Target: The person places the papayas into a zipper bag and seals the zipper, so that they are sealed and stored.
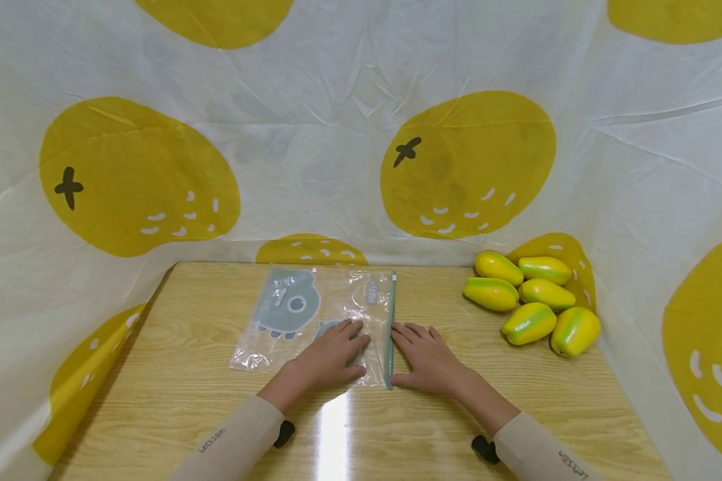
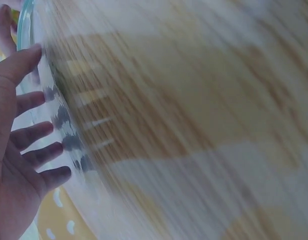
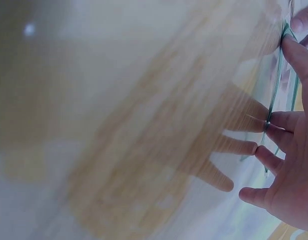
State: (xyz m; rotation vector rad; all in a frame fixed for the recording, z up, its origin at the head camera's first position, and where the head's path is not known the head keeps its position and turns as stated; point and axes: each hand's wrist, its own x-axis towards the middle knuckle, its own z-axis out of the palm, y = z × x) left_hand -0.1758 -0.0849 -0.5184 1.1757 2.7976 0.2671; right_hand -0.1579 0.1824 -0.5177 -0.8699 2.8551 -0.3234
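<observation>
A clear plastic zip bag with blue-grey cartoon prints lies flat on the wooden table, its green zip strip along the right side. My left hand rests on the bag left of the strip, fingers spread. At the strip's right edge, the fingertips of my right hand touch it, the palm over the table. In the left wrist view, the left hand shows its fingers apart, tips on the film. The right wrist view has the right hand with its fingers extended by the green strip.
Several yellow-green mangoes or papayas sit together at the table's back right. White cloth printed with yellow fruit hangs behind the table and along both sides. The wooden tabletop is glossy and reflects light near the front.
</observation>
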